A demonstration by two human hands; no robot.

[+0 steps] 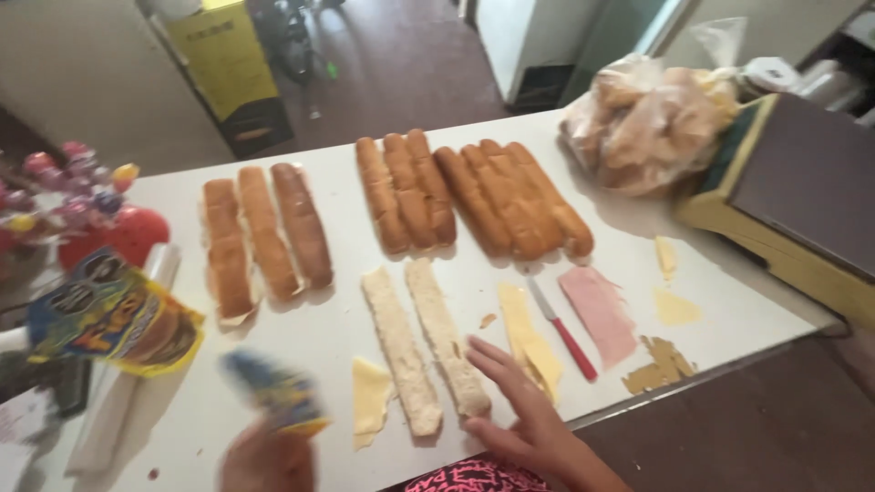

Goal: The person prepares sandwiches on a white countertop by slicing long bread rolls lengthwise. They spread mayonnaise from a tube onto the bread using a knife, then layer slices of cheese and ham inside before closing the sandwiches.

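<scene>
On the white desk (pixel 310 355), the left hand (pixel 264 460) is closed around a blurred blue-and-yellow packet (pixel 278 394), held just above the near edge. Just right of it lie a cheese slice (pixel 369 396) and an opened bread roll (pixel 424 342) — two pale halves, side by side. The right hand (pixel 519 405) rests open and empty, fingers spread, touching the right half's near end.

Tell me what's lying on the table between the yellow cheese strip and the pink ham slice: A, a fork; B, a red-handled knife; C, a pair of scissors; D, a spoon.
B: a red-handled knife lies on the white table with the yellow cheese strip on its left and the pink ham slice on its right.
</scene>
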